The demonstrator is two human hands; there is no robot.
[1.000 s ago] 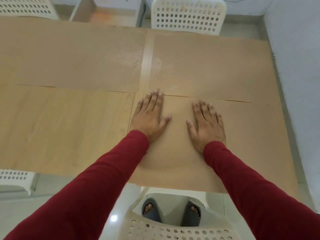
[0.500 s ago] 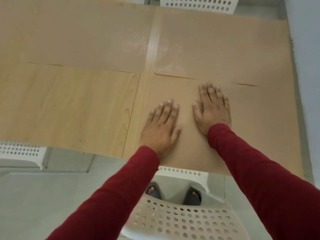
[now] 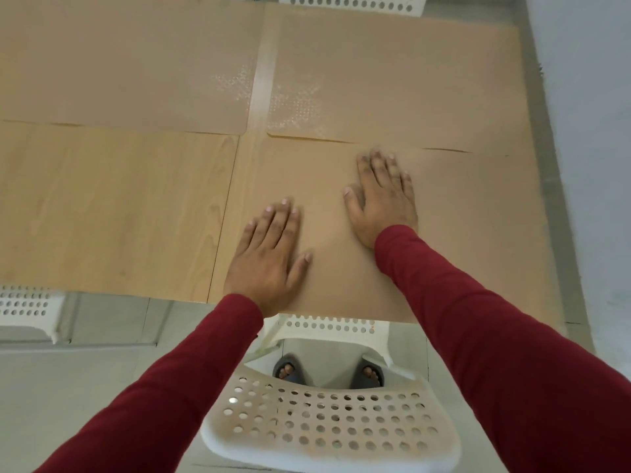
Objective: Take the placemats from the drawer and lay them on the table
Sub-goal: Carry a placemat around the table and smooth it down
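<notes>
Near placemat [image 3: 461, 233], lower right of frame, is pressed flat by left hand [image 3: 269, 257] and right hand [image 3: 384, 199], fingers extended and slightly spread, presumably to smooth and align it on the table [image 3: 112, 213].

sleeves [image 3: 478, 319]: 2, long, dark red | hands: bare | footwear [image 3: 290, 370]: dark open-toe slides

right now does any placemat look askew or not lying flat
Yes. The near right placemat under both hands overlaps the far right placemat, whose near edge lifts slightly with shadowed gaps. The near left spot on the table is bare.
</notes>
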